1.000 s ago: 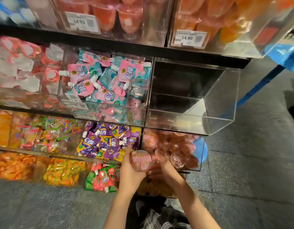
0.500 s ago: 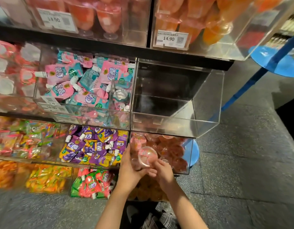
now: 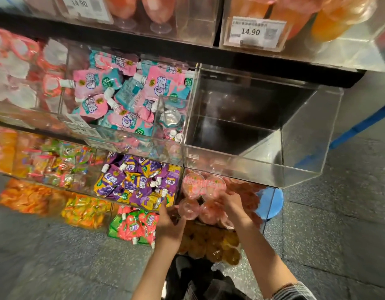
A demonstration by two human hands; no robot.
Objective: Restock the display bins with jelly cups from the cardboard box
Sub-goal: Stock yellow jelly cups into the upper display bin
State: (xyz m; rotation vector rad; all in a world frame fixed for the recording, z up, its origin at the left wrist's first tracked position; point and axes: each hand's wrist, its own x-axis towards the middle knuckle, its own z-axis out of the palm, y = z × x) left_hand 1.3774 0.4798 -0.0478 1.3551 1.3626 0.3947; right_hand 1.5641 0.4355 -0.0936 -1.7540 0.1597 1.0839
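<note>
Lower centre of the frame: both hands work at the mouth of the pink jelly cup bin
Left hand: fingers curled up under a clear pink jelly cup, cradling it at the bin's front edge
Right hand: laid over the cups, fingers bent around one; the exact grip is hidden by the hand itself
Stocked cups: two with printed pink lids sit lid-up just above the hands, more piled behind
Empty bin: clear acrylic, upper right of the hands, holding nothing
Cardboard box: not in view
Handling, as I judge it: light, thin plastic shell that dents if squeezed, smooth and a bit slippery; foil lid is the weak spot
Where to hold: around the side wall or by the stiffer rim, not pressing on the lid
</note>
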